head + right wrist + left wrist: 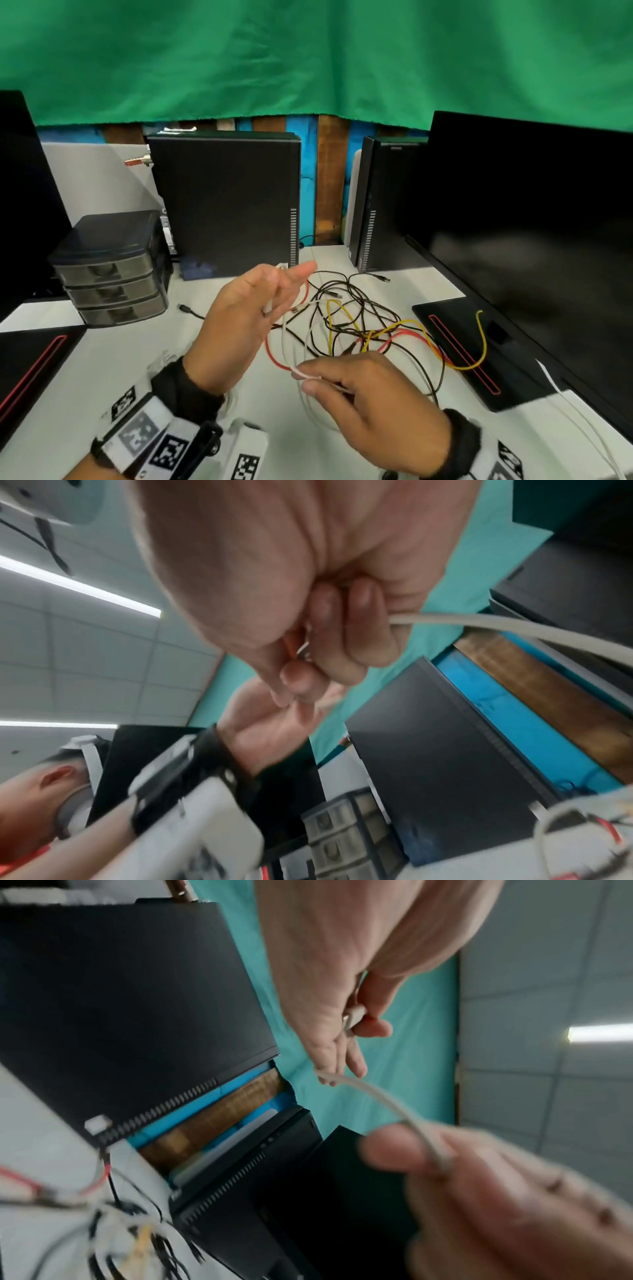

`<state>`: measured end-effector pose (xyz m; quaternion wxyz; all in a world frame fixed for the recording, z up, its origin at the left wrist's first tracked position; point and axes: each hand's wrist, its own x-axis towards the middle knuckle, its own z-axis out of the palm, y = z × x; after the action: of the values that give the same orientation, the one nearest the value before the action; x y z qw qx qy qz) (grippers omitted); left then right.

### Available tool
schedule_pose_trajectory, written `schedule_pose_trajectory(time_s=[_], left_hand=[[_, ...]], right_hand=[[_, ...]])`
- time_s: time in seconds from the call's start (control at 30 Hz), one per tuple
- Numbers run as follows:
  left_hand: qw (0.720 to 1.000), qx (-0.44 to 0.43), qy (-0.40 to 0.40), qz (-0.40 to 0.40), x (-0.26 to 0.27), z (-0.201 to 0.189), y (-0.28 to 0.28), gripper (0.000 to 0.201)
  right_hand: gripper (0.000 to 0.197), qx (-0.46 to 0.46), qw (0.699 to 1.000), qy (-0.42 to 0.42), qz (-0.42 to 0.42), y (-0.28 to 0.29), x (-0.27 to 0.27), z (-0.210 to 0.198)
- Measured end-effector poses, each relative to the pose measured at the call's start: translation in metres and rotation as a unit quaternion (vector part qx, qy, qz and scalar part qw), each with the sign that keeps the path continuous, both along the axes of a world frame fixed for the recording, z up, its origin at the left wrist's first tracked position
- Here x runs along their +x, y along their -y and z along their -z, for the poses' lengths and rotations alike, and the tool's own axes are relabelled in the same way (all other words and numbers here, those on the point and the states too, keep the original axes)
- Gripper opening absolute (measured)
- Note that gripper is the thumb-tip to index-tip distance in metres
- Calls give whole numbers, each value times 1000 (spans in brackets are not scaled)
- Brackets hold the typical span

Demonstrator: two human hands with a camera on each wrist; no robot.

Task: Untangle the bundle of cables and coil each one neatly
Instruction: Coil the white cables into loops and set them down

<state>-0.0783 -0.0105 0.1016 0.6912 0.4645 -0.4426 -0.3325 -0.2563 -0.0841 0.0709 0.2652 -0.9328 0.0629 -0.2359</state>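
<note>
Left hand (pixel 246 308) pinching white cable (pixel 286 337) plug, right hand (pixel 370 407) clamped on it at five o'clock, drawing it clear of bundle (pixel 359 322) on bench (pixel 102 370).

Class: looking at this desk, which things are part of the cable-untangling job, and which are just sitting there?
Part of the job:
white cable, held by left hand and right hand
red cable
yellow cable
black cables

Just sitting there:
drawer unit
computer tower
monitor
</note>
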Motion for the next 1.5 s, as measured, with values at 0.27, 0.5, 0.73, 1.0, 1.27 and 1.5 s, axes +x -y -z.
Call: schedule_pose_trajectory(time_s=[0.27,0.5,0.73,1.0,1.27,1.5], left_hand=[[957,99,225,153,-15,19,-7,35],[974,-4,-45,224,-18,-4,-15,27],[998,-6,-58,3,-3,11,4,33],[927,21,365,-83,4,36,7,36],[855,34,517,-19,0,36,0,41],[844,59,526,90,-9,33,-2,34]], right_hand=[[18,116,976,162,86,21,-22,-40],[30,215,955,141,146,49,-5,0],[24,63,996,-58,15,-2,11,21],[19,80,995,-19,56,0,-6,-15],[24,349,917,100,168,35,-27,-47],[14,560,778,262,114,59,-38,-60]])
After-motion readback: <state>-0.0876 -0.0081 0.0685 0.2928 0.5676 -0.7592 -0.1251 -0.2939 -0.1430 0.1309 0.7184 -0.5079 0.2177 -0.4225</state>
